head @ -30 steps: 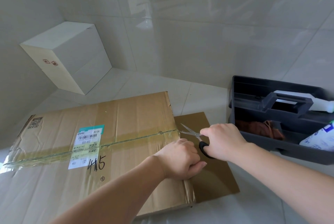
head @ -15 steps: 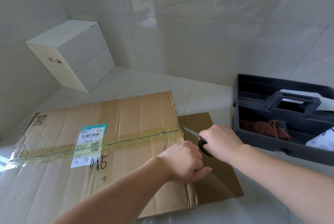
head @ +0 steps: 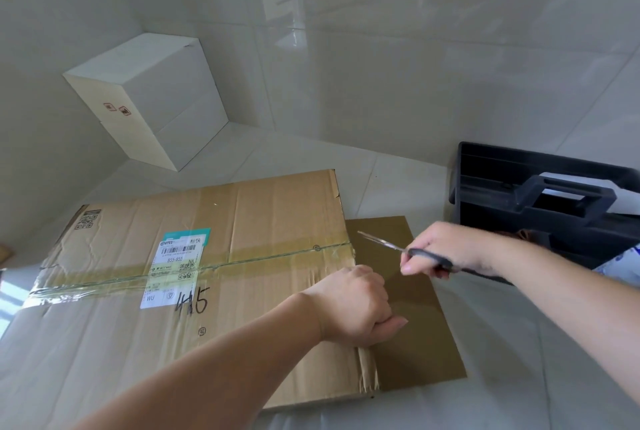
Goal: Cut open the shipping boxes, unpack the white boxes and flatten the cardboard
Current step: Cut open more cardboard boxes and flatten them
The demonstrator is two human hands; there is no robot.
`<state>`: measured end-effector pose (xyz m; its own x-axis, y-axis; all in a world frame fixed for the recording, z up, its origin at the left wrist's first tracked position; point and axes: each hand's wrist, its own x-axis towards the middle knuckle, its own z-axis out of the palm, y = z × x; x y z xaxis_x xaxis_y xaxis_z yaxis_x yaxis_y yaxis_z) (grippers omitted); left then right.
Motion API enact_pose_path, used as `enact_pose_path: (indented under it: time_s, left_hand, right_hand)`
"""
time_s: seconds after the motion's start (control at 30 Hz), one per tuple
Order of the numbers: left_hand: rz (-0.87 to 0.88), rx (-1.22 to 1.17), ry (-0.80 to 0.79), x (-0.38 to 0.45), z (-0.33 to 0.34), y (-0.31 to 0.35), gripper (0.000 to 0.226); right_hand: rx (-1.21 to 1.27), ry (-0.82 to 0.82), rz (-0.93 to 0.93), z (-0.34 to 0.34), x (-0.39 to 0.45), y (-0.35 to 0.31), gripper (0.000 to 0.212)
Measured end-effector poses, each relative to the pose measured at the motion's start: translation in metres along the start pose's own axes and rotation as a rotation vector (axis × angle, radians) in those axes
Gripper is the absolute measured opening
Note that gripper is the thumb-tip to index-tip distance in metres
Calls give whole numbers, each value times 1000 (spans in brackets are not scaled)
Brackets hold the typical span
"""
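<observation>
The taped shipping box (head: 207, 277) lies flat on the tiled floor (head: 398, 187), its shipping label (head: 176, 270) facing up beside a handwritten 415. The left hand (head: 353, 308) rests on the box's right edge in a closed grip, fingers curled over that edge. The right hand (head: 446, 249) pinches black-handled scissors (head: 408, 253), blades pointing at the tape seam, just apart from it. A flat cardboard sheet (head: 415, 318) lies underneath. A white box (head: 149, 97) sits in the corner; a dark tool caddy (head: 519, 194) stands on the right.

Tiled room corner, pale and glossy.
Large off-white wall tiles (head: 398, 58) are reflecting soft daylight; white floor tiles (head: 391, 183) are showing thin grout lines; a bright patch is glowing at the left edge (head: 8, 294).
</observation>
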<state>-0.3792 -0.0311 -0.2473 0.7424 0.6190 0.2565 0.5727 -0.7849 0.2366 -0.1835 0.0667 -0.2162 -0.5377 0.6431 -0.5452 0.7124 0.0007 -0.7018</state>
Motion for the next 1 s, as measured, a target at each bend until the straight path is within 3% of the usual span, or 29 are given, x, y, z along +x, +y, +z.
enact_pose_path:
  time_s: [0.1, 0.23, 0.37, 0.57, 0.73, 0.9, 1.0]
  left_hand:
    - [31, 16, 0, -2, 1, 6, 45]
    - [38, 17, 0, -3, 3, 6, 46]
    - [19, 8, -23, -4, 6, 7, 47]
    - [54, 17, -1, -5, 6, 10, 44]
    - [70, -6, 0, -8, 7, 12, 44]
    - [67, -14, -30, -10, 8, 14, 42]
    - [56, -7, -49, -11, 9, 14, 42]
  right_hand:
    - [92, -180, 60, -18, -1, -4, 38]
    - [59, -274, 103, -20, 8, -16, 38]
    - [-38, -300, 117, -18, 17, -23, 41]
    - [-99, -303, 141, -17, 24, -40, 22]
    - [-274, -320, 133, -18, 34, -56, 42]
    - [-357, -330, 67, -19, 39, -54, 37]
    - [-282, -362, 132, -16, 41, -53, 36]
